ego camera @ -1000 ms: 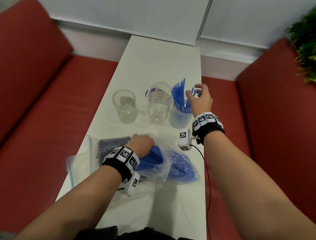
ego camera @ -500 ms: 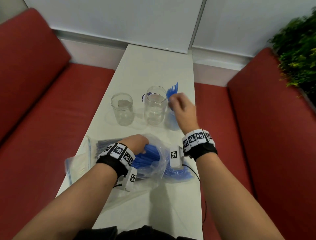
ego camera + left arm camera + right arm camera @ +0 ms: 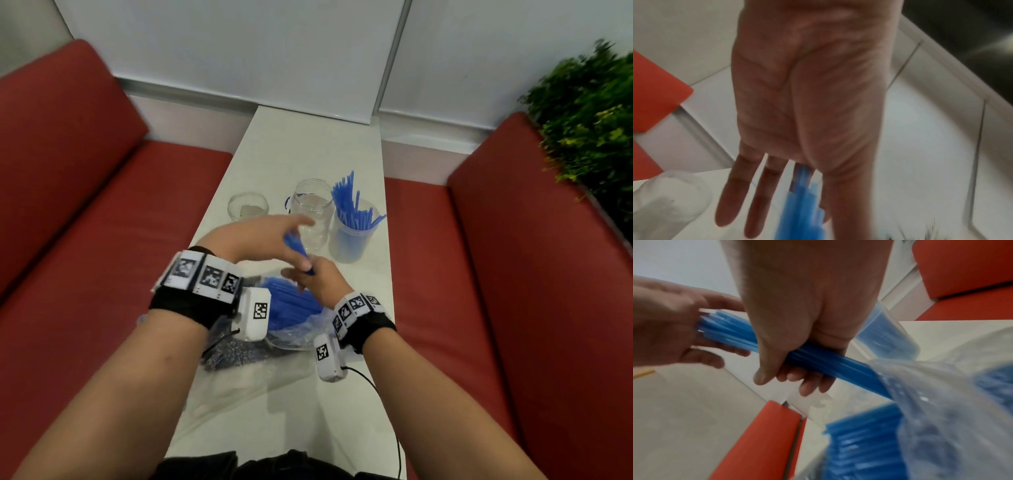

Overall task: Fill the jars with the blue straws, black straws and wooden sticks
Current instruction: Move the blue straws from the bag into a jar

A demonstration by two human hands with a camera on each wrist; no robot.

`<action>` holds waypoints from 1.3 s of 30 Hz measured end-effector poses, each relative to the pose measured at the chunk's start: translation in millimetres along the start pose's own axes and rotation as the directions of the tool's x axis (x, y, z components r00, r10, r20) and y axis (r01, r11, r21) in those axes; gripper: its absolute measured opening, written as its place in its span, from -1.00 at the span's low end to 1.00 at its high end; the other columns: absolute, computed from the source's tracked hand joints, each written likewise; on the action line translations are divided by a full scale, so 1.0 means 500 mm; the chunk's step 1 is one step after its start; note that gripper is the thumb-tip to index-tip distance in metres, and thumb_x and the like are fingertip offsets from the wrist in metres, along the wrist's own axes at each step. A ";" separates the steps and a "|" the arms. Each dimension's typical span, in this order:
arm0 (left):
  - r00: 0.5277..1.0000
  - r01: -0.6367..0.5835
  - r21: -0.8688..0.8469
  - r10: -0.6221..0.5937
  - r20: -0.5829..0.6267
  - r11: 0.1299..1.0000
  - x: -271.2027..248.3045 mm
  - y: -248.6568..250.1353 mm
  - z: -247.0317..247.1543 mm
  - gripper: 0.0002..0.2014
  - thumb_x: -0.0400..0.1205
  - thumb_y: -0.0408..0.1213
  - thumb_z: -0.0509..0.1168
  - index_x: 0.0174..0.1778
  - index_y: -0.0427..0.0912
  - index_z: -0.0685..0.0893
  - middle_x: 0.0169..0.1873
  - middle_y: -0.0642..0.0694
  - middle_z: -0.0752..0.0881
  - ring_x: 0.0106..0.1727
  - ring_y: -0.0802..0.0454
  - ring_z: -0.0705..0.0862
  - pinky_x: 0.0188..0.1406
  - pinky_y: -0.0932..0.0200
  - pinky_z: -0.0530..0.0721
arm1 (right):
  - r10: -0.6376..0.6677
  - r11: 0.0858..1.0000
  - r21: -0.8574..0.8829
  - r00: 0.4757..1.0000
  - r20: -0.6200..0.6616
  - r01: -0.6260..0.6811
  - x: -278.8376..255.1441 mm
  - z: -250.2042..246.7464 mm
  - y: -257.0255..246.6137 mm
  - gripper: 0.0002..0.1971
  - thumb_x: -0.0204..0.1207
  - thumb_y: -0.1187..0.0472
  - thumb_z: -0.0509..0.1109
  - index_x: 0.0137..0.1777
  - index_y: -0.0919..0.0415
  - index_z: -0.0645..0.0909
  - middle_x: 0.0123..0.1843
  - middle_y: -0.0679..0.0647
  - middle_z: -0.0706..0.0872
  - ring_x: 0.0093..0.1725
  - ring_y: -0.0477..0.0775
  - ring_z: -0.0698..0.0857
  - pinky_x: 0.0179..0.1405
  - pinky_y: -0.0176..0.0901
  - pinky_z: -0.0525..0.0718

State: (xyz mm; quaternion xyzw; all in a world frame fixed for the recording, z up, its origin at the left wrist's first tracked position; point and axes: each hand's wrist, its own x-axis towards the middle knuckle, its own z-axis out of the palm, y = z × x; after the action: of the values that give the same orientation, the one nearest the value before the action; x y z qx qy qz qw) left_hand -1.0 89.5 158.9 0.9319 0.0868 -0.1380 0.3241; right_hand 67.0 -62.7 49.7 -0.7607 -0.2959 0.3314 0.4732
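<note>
My right hand (image 3: 317, 279) grips a bundle of blue straws (image 3: 818, 359) pulled partly out of a clear plastic bag (image 3: 298, 325) of blue straws. The left hand (image 3: 270, 236) is held flat, fingers straight, with its palm against the bundle's free ends (image 3: 803, 203). Behind the hands stand three clear jars: the right jar (image 3: 352, 236) holds several blue straws, while the middle jar (image 3: 313, 209) and the short left jar (image 3: 248, 209) hold no straws. A bag of black straws (image 3: 233, 353) lies under my left wrist.
The narrow white table (image 3: 308, 147) runs between two red bench seats (image 3: 102, 222). A green plant (image 3: 589, 130) stands at the right. A cable (image 3: 380, 394) trails from the right wrist camera across the near table edge.
My right hand came back from the straw jar to the bag and took hold of a bundle of blue straws. The left hand rose off the bag and met the bundle's ends.
</note>
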 end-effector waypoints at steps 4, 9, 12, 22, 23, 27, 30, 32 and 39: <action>0.946 -0.202 -0.594 -0.002 -0.324 0.779 -0.024 0.003 -0.037 -0.42 0.49 0.41 0.29 0.42 0.35 0.50 0.23 0.19 0.69 0.20 0.21 0.71 0.10 0.19 0.70 | -0.073 0.982 0.154 0.975 -0.209 0.106 -0.003 -0.056 -0.068 -0.73 0.60 0.00 0.52 -0.20 0.13 0.60 -0.44 0.02 0.63 -0.40 -0.03 0.63 -0.13 0.00 0.68; 0.937 0.029 -0.887 -0.320 -0.136 0.461 0.020 -0.041 0.023 -0.59 0.77 -0.03 0.15 -0.02 -0.29 0.74 0.06 -0.30 0.80 0.14 -0.21 0.78 0.07 0.02 0.76 | -0.251 0.874 0.318 0.901 -0.353 0.368 -0.023 -0.128 -0.207 -0.72 0.54 0.00 0.57 -0.33 0.02 0.60 -0.45 0.04 0.61 -0.41 0.03 0.61 -0.17 0.05 0.66; 0.964 0.188 -0.967 -0.219 0.149 0.170 0.033 -0.052 0.087 -0.50 0.76 0.06 0.10 0.09 -0.34 0.70 0.12 -0.30 0.77 0.10 -0.19 0.79 0.00 0.00 0.78 | -0.323 0.783 0.410 0.870 -0.373 0.467 -0.029 -0.147 -0.266 -0.69 0.52 0.04 0.61 -0.40 -0.06 0.61 -0.45 0.03 0.58 -0.40 0.07 0.59 -0.15 0.06 0.65; 0.957 0.214 -0.822 -0.055 0.284 -0.528 0.068 0.008 0.144 -0.62 0.73 -0.14 0.25 -0.01 -0.49 0.67 -0.10 -0.37 0.76 -0.08 -0.27 0.82 -0.11 -0.15 0.82 | -0.304 0.834 0.337 0.873 -0.382 0.438 -0.055 -0.122 -0.263 -0.73 0.53 0.14 0.59 -0.31 0.15 0.58 -0.44 0.03 0.64 -0.32 0.11 0.65 -0.05 0.12 0.69; 0.955 0.196 -0.825 -0.088 0.284 -0.530 0.071 0.013 0.143 -0.65 0.73 -0.17 0.27 -0.02 -0.48 0.66 -0.13 -0.37 0.76 -0.13 -0.25 0.82 -0.15 -0.11 0.83 | -0.307 0.827 0.346 0.871 -0.383 0.444 -0.056 -0.123 -0.262 -0.72 0.54 0.16 0.58 -0.31 0.14 0.57 -0.46 0.00 0.62 -0.34 0.10 0.63 -0.05 0.14 0.68; 0.934 0.205 -0.835 -0.152 0.323 -0.511 0.074 0.024 0.143 -0.72 0.67 -0.17 0.34 -0.18 -0.37 0.65 -0.34 -0.24 0.69 -0.39 -0.06 0.78 -0.53 0.19 0.77 | -0.272 0.862 0.324 0.895 -0.353 0.390 -0.059 -0.111 -0.244 -0.71 0.57 0.16 0.55 -0.27 0.19 0.53 -0.47 -0.01 0.61 -0.35 0.06 0.62 -0.07 0.15 0.70; 0.920 0.281 -0.850 -0.128 0.371 -0.445 0.073 0.013 0.150 -0.69 0.66 -0.08 0.34 -0.24 -0.26 0.62 -0.44 -0.10 0.60 -0.59 0.13 0.61 -0.82 0.42 0.47 | -0.257 0.885 0.302 0.914 -0.315 0.353 -0.058 -0.118 -0.232 -0.72 0.58 0.14 0.54 -0.25 0.22 0.54 -0.42 0.07 0.65 -0.30 0.08 0.66 0.08 0.26 0.74; 0.921 0.306 -0.874 -0.115 0.372 -0.377 0.072 0.007 0.155 -0.72 0.63 -0.09 0.36 -0.27 -0.22 0.58 -0.46 -0.04 0.51 -0.68 0.20 0.43 -0.89 0.45 0.24 | -0.244 0.888 0.313 0.922 -0.301 0.338 -0.057 -0.126 -0.226 -0.72 0.58 0.17 0.55 -0.26 0.22 0.54 -0.40 0.08 0.66 -0.26 0.13 0.71 0.07 0.19 0.76; 0.925 0.243 -0.940 -0.236 0.299 -0.237 0.089 -0.022 0.162 -0.75 0.70 -0.15 0.26 -0.22 -0.21 0.50 -0.57 -0.03 0.46 -0.72 0.21 0.27 -0.85 0.40 0.12 | -0.187 0.977 0.076 0.975 -0.119 0.197 -0.049 -0.191 -0.227 -0.82 0.54 0.17 0.57 -0.10 0.27 0.68 -0.17 0.23 0.76 -0.07 0.14 0.80 0.03 0.01 0.83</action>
State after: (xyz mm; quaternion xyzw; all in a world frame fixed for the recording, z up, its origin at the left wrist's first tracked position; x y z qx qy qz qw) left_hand 22.1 50.4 77.5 0.3112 0.3388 -0.0841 0.8839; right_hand 111.3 -88.6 190.9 -0.7244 -0.3266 0.2537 0.5515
